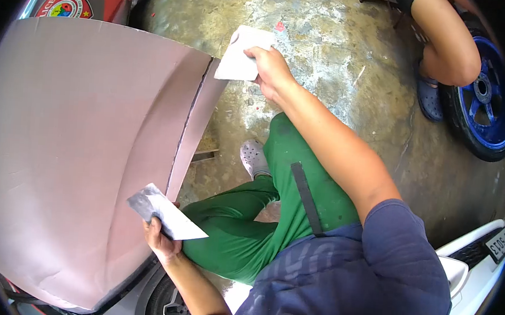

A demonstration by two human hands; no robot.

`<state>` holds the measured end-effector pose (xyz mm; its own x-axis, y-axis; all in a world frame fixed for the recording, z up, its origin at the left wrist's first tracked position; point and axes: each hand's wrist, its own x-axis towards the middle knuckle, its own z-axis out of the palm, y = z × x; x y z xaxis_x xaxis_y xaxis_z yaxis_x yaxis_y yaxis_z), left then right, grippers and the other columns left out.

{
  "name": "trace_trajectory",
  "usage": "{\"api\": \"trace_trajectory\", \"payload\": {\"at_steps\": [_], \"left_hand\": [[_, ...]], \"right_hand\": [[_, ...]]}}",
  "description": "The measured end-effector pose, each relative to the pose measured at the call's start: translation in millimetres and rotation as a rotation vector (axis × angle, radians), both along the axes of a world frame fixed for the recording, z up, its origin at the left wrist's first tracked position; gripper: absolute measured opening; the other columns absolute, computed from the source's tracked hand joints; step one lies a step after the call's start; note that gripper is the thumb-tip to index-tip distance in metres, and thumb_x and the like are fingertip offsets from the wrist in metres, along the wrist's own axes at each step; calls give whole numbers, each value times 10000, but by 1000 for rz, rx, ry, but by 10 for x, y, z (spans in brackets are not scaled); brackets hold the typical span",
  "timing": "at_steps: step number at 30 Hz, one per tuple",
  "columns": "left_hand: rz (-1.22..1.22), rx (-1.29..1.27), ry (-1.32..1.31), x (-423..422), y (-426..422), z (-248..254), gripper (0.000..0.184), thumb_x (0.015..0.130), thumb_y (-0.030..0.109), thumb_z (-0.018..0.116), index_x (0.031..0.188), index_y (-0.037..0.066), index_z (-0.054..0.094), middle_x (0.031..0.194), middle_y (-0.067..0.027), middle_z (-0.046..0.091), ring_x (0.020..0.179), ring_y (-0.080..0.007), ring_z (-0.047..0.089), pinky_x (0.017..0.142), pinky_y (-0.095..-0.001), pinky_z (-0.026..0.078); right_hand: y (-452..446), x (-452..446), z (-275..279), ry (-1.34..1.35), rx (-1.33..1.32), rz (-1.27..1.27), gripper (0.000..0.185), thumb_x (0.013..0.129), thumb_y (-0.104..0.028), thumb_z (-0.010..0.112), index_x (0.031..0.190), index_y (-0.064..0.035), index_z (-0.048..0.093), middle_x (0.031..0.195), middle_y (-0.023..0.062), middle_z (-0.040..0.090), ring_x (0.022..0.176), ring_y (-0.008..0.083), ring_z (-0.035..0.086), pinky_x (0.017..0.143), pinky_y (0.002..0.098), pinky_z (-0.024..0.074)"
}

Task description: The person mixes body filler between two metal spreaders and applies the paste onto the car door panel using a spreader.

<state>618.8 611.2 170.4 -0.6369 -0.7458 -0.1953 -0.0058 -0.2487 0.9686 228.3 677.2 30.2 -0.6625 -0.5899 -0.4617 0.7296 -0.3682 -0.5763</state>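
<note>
My left hand (162, 240) grips a folded sheet (169, 215), dark grey at one end and white at the other, beside the lower edge of a dull pinkish vehicle panel (78, 133). Higher up, my right hand (271, 70) pinches a whitish sheet (242, 54) between thumb and fingers, near the panel's upper right corner. A dark seam (187, 121) runs down the panel's right side. Both sheets look like thin paper, and no writing on them can be made out.
Another person's bent leg (448, 42) and a blue wheel (483, 89) are at the upper right. A white vehicle (477, 296) stands lower right. A red vehicle with a badge (67, 5) is upper left. Stained concrete floor (352, 76) lies between them.
</note>
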Motion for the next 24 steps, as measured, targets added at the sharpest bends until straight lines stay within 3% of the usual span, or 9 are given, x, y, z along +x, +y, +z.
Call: {"api": "trace_trajectory", "payload": {"at_steps": [4,8,11,17,21,24], "left_hand": [[57,-2,4,-6,-25,-43,534,916,273,649,1336,-5,472,1172,-223,632,1060,-341,650,874,-422,562],[28,1,-32,-28,-22,-48,551,907,250,662,1352,-4,459,1182,-219,627,1056,-367,652,837,-432,581],[71,19,-33,14,-30,-61,570,897,240,673,1360,-7,450,1189,-214,624,1054,-379,653,832,-440,585],[85,1,-46,-29,-19,-38,558,888,234,676,1341,-9,460,1187,-190,627,1046,-367,659,875,-469,567],[89,-2,-81,-10,-61,-78,527,902,240,660,1332,-2,473,1178,-165,633,1062,-350,653,898,-475,555],[166,8,-60,-168,56,-57,484,933,250,629,1330,13,484,1179,-150,640,1075,-319,652,922,-474,542]], "right_hand": [[-281,-100,-63,50,73,-7,244,878,-122,579,1107,-43,605,951,96,683,801,221,694,619,377,547],[-348,-85,-25,28,79,-38,239,849,-64,542,1064,9,614,910,126,661,758,257,673,612,409,546],[-370,-88,-45,93,95,-7,259,875,-104,571,1115,-13,602,957,127,674,804,246,691,614,417,555],[-298,-89,-30,193,162,-81,252,868,-97,543,1072,33,614,927,134,659,842,234,653,728,381,517],[-21,-50,166,78,59,-81,292,906,-148,553,1097,65,616,986,130,674,875,210,642,763,355,494],[401,105,242,187,-67,-101,305,907,-134,571,1126,74,610,1033,127,677,900,191,645,779,339,496]]}}
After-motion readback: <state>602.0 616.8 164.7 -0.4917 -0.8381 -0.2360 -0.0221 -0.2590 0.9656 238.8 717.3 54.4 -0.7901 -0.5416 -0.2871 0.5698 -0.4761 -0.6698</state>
